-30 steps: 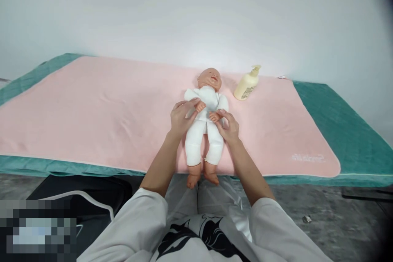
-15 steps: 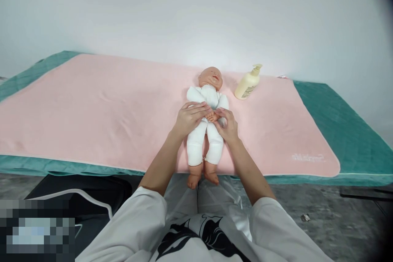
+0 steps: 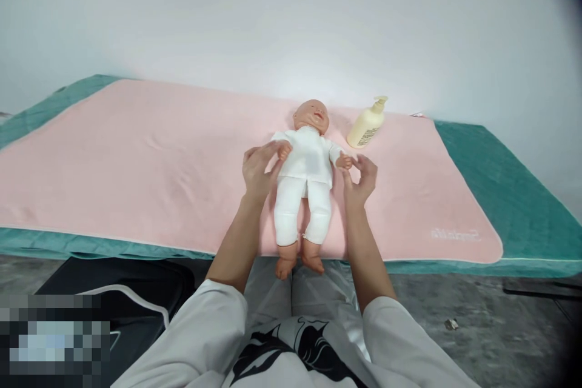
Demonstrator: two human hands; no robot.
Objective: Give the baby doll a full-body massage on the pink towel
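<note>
A baby doll [image 3: 311, 154] in white clothes lies on its back on the pink mat [image 3: 195, 151], head toward the wall and bare feet over the front edge. My left hand [image 3: 260, 167] pinches the doll's hand on the left side, fingers and thumb closed round it. On the other side my right hand [image 3: 361, 179] grips the doll's other hand between thumb and fingers. Both of the doll's arms are spread outward from its body. A cream pump bottle [image 3: 366, 124] stands just beyond my right hand, beside the doll's head.
Under the pink mat is a green cover [image 3: 513, 188], showing at both ends and along the front edge. A pale wall [image 3: 227, 18] rises behind. Below on the left sits a black object [image 3: 150, 282] with a white cable [image 3: 131, 296] over it.
My hands have moved apart, drawing the doll's arms from crossed over its belly out to its sides. The bottle has stayed in place.
</note>
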